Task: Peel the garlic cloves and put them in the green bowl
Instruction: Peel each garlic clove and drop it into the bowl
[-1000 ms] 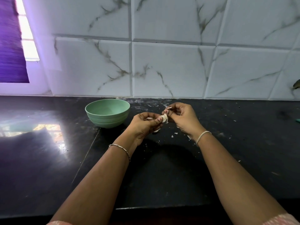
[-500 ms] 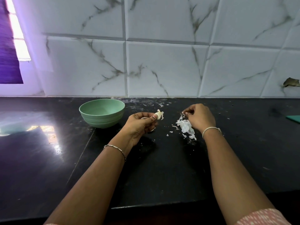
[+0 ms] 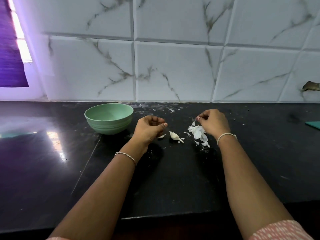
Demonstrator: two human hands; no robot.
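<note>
1. I see one garlic clove (image 3: pixel 174 136) lying on the black counter (image 3: pixel 173 179), just right of the left hand (image 3: pixel 149 129) and not touching it. It sits between that hand and the right hand (image 3: pixel 214 122).
2. A second clove (image 3: pixel 162 136) peeks out from under the left hand's edge; I can't tell whether they touch.
3. I count two cloves, one green bowl (image 3: pixel 109 126) just left of the left hand, and one peel pile (image 3: pixel 198 133) beside the right hand.
4. Left hand: fingers loosely curled, nothing held that I can see.
5. Right hand: fingertips (image 3: pixel 199 119) are pinched together on a faint wisp of skin (image 3: pixel 193 119) above the pile.
</note>
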